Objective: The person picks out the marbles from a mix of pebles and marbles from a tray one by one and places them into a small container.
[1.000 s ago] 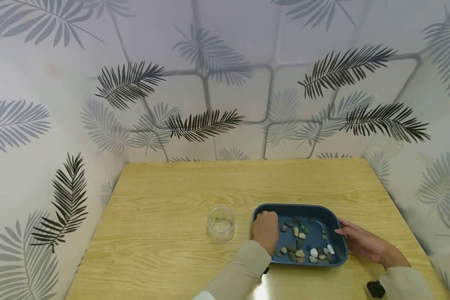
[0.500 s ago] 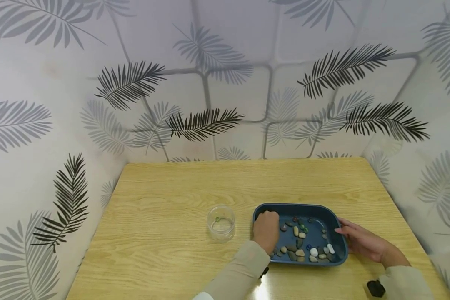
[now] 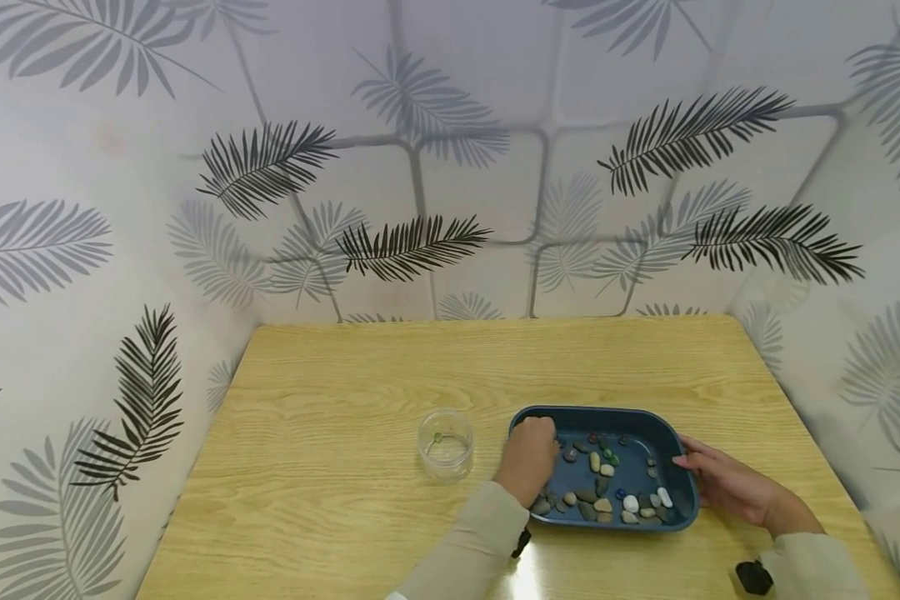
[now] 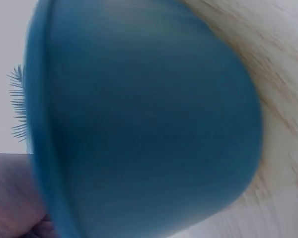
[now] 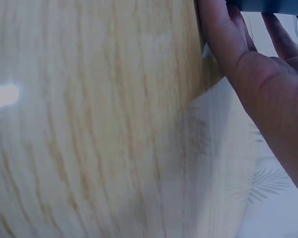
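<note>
A dark blue tray holds several pebbles and glass marbles. My left hand reaches over its left wall, fingers bent down inside; the back of the hand hides the fingertips, so whether they hold anything is unclear. Seen from the left wrist, the tray's outer wall fills most of the view, with part of the hand at the lower left. My right hand grips the tray's right end, thumb on the rim and fingers along the outside. Left of the tray stands a clear round jar.
A small green marble lies in the jar. Both containers stand on a wood-grain table, with leaf-patterned walls behind and at the sides.
My left hand has drawn slightly left, and a bit more of its fingers and of the pebbles near it shows. The right hand keeps its hold on the tray.
</note>
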Available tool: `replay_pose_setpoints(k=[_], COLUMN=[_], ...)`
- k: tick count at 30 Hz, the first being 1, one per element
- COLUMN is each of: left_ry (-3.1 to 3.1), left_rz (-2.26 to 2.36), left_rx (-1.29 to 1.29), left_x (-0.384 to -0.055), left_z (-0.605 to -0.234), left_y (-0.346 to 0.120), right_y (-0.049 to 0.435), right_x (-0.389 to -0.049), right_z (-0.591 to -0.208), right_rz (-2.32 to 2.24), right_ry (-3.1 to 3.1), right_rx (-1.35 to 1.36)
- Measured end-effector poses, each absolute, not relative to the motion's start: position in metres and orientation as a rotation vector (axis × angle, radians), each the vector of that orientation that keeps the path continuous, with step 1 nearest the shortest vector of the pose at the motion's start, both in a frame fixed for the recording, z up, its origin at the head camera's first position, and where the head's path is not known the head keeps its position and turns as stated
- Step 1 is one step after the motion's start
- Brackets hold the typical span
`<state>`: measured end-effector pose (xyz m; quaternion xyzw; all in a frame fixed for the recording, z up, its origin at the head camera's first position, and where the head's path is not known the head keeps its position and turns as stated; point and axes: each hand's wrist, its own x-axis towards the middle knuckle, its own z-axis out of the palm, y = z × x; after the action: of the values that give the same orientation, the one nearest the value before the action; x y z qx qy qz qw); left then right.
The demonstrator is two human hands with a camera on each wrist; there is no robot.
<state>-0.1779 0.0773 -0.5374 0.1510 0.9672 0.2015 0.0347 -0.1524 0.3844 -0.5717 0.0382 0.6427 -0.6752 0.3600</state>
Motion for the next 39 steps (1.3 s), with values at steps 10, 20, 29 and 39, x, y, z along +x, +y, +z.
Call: replay_pose_setpoints(k=[10,20,29,39], left_ry=[2.824,2.800,2.750,2.862], left_rz=[0.983,1.168,1.367,1.313], left_rx=[0.551,0.612,0.637,0.600], left_x=[-0.170,-0.159,-0.156,-0.154], left_z=[-0.520,-0.498,-0.479,-0.478], left_y=[0.061,0.042,0.028,0.009], right_y=[0.385,0.386,0.387,0.388], right_x=[-0.153,-0.153,-0.153,-0.154], right_z=[-0.571,-0.572,-0.572,-0.574], right_rz=[-1.742,-1.724,-1.730,-1.727], right_ry=[1.645,1.668,1.658,1.660], right_rx=[0.089,0.098,0.084,0.079])
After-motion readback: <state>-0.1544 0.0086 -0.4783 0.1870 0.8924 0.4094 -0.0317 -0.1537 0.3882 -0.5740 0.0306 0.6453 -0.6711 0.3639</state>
